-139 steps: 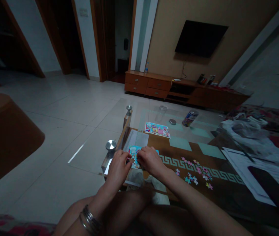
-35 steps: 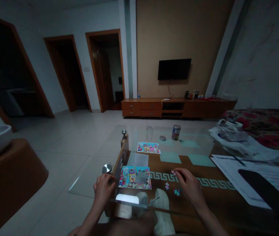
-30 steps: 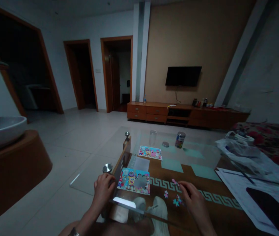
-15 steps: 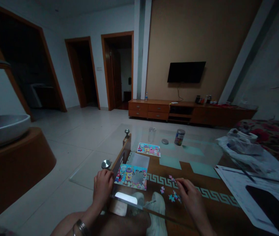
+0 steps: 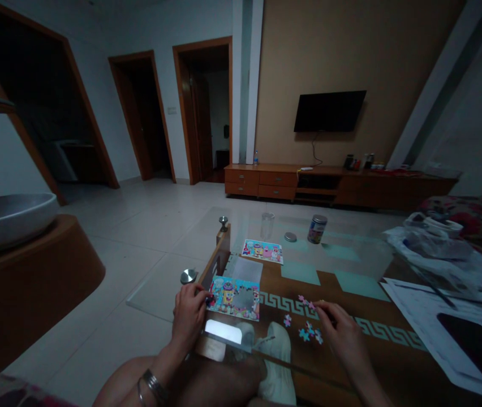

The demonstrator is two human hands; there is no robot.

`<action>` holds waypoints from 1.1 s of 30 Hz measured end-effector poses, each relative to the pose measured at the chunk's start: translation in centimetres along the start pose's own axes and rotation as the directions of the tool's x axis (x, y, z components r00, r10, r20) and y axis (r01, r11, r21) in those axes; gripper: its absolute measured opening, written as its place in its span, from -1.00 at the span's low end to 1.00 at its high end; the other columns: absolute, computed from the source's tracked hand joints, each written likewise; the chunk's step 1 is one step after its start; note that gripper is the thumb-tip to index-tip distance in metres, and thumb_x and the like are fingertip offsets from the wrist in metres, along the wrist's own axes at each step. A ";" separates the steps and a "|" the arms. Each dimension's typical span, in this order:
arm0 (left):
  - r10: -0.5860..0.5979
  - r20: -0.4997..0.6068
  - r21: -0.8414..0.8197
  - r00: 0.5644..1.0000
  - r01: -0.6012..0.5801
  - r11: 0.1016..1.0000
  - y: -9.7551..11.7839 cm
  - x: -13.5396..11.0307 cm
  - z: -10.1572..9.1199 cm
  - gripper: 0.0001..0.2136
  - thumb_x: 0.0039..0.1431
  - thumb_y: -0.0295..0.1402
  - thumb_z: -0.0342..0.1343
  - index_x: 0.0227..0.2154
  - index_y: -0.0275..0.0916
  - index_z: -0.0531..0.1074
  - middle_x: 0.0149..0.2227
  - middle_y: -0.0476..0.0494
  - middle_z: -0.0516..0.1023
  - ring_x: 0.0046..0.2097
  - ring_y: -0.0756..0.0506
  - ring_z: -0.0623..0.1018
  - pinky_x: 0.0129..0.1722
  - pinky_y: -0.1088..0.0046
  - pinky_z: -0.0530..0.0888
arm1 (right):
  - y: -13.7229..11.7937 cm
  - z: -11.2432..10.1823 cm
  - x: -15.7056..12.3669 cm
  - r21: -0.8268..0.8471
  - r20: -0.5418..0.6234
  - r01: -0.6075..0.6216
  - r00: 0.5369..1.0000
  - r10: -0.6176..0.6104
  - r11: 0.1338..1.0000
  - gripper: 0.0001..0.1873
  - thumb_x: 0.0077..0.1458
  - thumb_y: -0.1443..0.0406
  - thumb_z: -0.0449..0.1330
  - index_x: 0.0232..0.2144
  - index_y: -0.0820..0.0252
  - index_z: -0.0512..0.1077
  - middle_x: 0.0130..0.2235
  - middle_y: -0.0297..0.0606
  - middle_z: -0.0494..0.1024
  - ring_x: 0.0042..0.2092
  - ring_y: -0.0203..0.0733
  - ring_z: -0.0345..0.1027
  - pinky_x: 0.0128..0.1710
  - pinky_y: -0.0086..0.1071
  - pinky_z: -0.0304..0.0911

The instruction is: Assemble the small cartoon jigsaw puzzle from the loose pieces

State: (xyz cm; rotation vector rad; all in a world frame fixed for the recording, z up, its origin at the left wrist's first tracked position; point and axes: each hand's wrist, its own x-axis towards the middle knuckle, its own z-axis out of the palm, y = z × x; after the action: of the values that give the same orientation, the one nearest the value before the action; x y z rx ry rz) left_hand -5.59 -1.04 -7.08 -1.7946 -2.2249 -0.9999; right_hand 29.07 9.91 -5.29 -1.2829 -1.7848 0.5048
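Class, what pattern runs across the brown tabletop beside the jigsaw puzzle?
A pale green Greek key border, seen best in the head view.

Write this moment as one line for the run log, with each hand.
left hand: at edge of puzzle | right hand: beside loose pieces

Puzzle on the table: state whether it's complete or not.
Not complete: the puzzle has an open gap right of its middle, and loose pieces lie beside it, near the right hand.

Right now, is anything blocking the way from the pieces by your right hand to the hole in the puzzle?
No, nothing visible stands in the way. Between the loose jigsaw pieces by the right hand and the gap in the jigsaw puzzle lies only the table's flat Greek-key border.
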 end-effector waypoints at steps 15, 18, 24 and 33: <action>-0.086 -0.092 0.069 0.992 0.093 0.993 -1.6 0.2 1.3 -0.76 0.21 -0.34 -0.12 -0.24 -0.17 0.45 -0.17 -0.15 0.44 -0.07 -0.21 0.36 -0.09 0.23 0.29 | 2.8 -3.8 -0.2 -0.221 -0.051 -0.156 0.988 0.148 0.963 -0.71 0.01 0.28 -0.03 -0.39 0.24 0.48 -0.30 -0.10 0.55 -0.21 -0.06 0.41 -0.15 -0.22 0.26; -0.092 -0.089 0.089 0.992 0.100 0.991 -1.5 0.2 1.4 -0.75 0.22 -0.34 -0.14 -0.23 -0.18 0.45 -0.16 -0.17 0.44 -0.08 -0.22 0.35 -0.11 0.22 0.29 | 2.6 -3.9 -0.2 -0.283 -0.044 -0.151 0.988 0.145 0.947 -0.73 0.00 0.31 -0.02 -0.41 0.23 0.48 -0.32 -0.12 0.54 -0.23 -0.07 0.40 -0.17 -0.24 0.26; -0.113 -0.087 0.119 0.990 0.123 0.985 -0.9 0.3 1.0 -0.76 0.22 -0.36 -0.13 -0.24 -0.18 0.46 -0.15 -0.17 0.42 -0.08 -0.23 0.33 -0.14 0.22 0.29 | -0.1 -2.2 -0.6 -0.396 0.125 -0.039 0.987 0.096 0.917 -0.78 0.09 0.35 0.03 -0.39 0.23 0.49 -0.31 -0.14 0.52 -0.24 -0.08 0.37 -0.22 -0.29 0.22; -0.144 -0.078 0.103 0.986 0.152 0.983 -0.5 0.3 0.9 -0.80 0.21 -0.42 -0.07 -0.26 -0.17 0.46 -0.15 -0.15 0.42 -0.06 -0.21 0.33 -0.14 0.25 0.27 | -5.6 3.3 -1.9 -0.583 0.272 0.168 0.962 -0.004 0.795 -0.93 0.08 0.30 0.23 -0.38 0.18 0.49 -0.27 -0.16 0.51 -0.13 -0.01 0.32 -0.13 -0.23 0.14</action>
State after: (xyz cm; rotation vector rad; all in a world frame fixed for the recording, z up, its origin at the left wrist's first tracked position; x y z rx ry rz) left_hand -5.84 -0.32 -7.82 -1.5449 -2.3485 -0.9315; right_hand 23.40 6.48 -3.82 -1.6010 -2.3302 0.0288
